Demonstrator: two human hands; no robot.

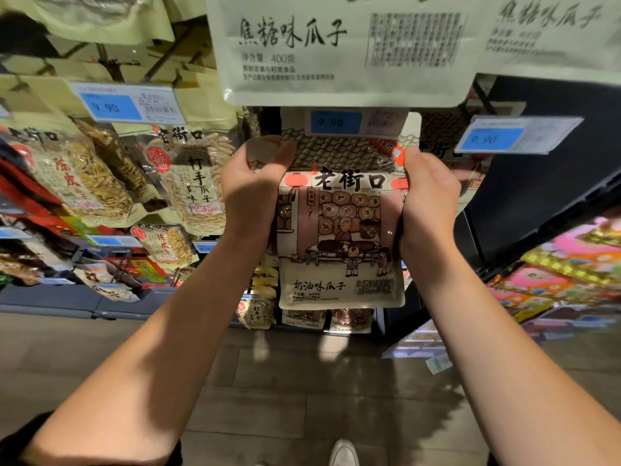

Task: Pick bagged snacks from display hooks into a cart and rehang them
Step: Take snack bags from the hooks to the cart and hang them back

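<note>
Gripping a Snack Bag at the Display Rack

A cream illustrated snack bag [341, 237] is held upright in front of the rack, just below a blue price tag [336, 122]. Its upper left edge is clasped by the left hand [250, 190], fingers curled round it; its upper right edge is pinched by the right hand [428, 196]. A larger white bag [336, 52] is seen hanging above.
</note>
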